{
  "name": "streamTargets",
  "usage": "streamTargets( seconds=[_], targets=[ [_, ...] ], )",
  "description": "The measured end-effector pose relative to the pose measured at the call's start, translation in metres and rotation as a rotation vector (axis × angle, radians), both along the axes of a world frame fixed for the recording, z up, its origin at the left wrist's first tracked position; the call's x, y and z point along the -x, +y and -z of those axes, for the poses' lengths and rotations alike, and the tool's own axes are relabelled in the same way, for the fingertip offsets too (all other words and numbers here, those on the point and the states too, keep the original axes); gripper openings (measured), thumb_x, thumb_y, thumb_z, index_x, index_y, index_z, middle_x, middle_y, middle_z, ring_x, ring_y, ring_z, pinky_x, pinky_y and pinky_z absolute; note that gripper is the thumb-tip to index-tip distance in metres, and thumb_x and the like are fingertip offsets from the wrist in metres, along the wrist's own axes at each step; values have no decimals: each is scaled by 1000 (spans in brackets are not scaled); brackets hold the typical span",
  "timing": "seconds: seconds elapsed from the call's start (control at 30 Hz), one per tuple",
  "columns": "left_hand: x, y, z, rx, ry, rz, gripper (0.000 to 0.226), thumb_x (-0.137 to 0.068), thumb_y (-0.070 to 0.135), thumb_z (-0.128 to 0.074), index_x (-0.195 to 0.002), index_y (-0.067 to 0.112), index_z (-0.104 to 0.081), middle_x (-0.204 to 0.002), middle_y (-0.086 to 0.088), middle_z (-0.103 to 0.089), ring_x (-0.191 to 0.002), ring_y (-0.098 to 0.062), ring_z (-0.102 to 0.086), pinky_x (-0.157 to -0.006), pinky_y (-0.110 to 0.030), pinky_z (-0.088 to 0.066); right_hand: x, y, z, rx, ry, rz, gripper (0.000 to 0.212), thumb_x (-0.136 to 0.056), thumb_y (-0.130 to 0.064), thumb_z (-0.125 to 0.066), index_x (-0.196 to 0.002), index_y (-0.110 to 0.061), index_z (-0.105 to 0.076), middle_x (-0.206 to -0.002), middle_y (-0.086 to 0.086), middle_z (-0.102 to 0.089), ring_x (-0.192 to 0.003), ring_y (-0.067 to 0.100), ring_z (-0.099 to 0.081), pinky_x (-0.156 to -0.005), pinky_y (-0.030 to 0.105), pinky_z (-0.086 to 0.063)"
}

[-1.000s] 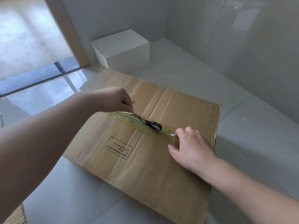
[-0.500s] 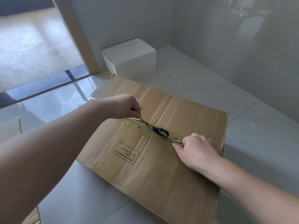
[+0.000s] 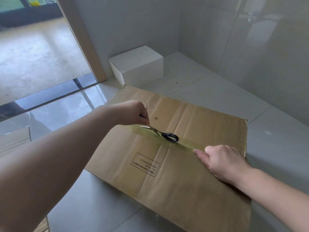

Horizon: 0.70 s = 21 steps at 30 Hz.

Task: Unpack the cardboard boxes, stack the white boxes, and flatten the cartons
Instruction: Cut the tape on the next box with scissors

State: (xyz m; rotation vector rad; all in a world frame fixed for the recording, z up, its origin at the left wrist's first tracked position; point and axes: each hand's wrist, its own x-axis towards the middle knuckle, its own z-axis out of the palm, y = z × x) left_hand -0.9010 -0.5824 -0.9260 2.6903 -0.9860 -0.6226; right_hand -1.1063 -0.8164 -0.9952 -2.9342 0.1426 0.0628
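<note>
**Inspector:** Report the carton's position and its edges.

**Operator:** I see the cardboard carton (image 3: 175, 158) closed on the tiled floor (image 3: 275, 131), its top flaps meeting at a seam covered by a strip of tape (image 3: 187, 144). Its far corner lies near the white box (image 3: 138, 67), apart from it (a narrow band of floor shows between). The white box sits against the wall, just beside the wooden door frame (image 3: 83, 39).

**Inspector:** Hands?

**Operator:** My left hand (image 3: 133, 113) is curled round one handle of the scissors (image 3: 160, 133), whose blades lie along the tape; the other black handle loop rests free on the seam. My right hand (image 3: 222, 163) presses on the flap just beside the tape, fingers curled under, thumb pointing along the seam, gripping nothing.

**Inspector:** Room to move?

**Operator:** Bare floor runs to the right of the carton up to the glossy wall. At the left edge I see a stack of flattened cardboard (image 3: 15, 141), well apart from the carton.
</note>
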Motion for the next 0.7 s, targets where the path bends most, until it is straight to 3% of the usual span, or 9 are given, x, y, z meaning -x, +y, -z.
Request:
streamTargets(
  seconds=[0.17, 0.27, 0.33, 0.4, 0.5, 0.57, 0.6, 0.67, 0.7],
  targets=[
    [6, -9, 3, -5, 33, 12, 12, -82, 35, -68, -85, 26, -76, -82, 13, -69, -79, -13, -65, -71, -29, -54, 25, -65, 4, 95, 32, -51, 61, -78, -71, -12, -57, -18, -35, -58, -4, -51, -74, 23, -62, -59, 31, -31],
    [21, -27, 11, 27, 82, 55, 14, -84, 37, -66, -87, 27, -76, -81, 19, -68, -76, -6, -64, -73, -29, -55, 43, -104, 3, 196, 36, -46, 54, -84, -65, -25, -54, -20, -33, -51, -10, -38, -69, 19, -62, -56, 30, -33],
    [28, -42, 15, 37, 66, 91, 16, -85, 38, -65, -86, 26, -75, -77, 21, -66, -69, -2, -61, -67, -26, -53, 51, -115, 0, 292, -7, -26, 54, -89, -61, -29, -53, -22, -35, -48, -9, -40, -59, 18, -61, -51, 29, -31],
    [31, -51, 16, 21, 46, 118, 19, -86, 39, -63, -84, 24, -74, -76, 15, -67, -66, -8, -61, -63, -27, -51, 56, -115, -2, 339, -72, -29, 54, -92, -59, -31, -53, -22, -39, -45, -7, -44, -46, 21, -57, -44, 26, -28],
    [29, -52, 17, 1, 29, 137, 22, -87, 41, -62, -80, 23, -73, -64, 15, -62, -54, -4, -52, -53, -22, -43, 55, -102, -9, 385, -64, 34, 40, -84, -50, -55, -66, -16, -44, -53, 1, -51, -46, 27, -56, -42, 29, -36],
    [29, -51, 18, -1, 20, 141, 22, -86, 42, -62, -80, 24, -73, -62, 16, -61, -53, -2, -51, -52, -21, -41, 48, -94, -14, 418, -119, 54, 37, -77, -44, -66, -75, -9, -55, -70, 11, -54, -55, 30, -56, -46, 33, -42],
    [30, -51, 18, -1, 18, 143, 22, -86, 42, -62, -81, 24, -73, -65, 15, -62, -56, -4, -53, -53, -22, -43, 44, -89, -16, 416, -117, 61, 40, -78, -46, -62, -86, -7, -61, -85, 16, -57, -66, 33, -59, -53, 38, -47],
    [30, -51, 16, -5, 19, 143, 23, -87, 43, -61, -82, 24, -73, -71, 13, -65, -63, -9, -58, -57, -25, -47, 36, -76, -17, 319, 10, 74, 60, -88, -56, -42, -126, -11, -53, -132, 18, -48, -116, 35, -52, -91, 47, -45],
    [30, -51, 16, -6, 18, 145, 22, -87, 43, -61, -82, 24, -73, -72, 13, -65, -64, -9, -59, -58, -25, -48, 32, -69, -10, 240, 88, 78, 69, -91, -60, -30, -143, -15, -36, -151, 13, -28, -137, 30, -31, -109, 44, -29]
  ],
)
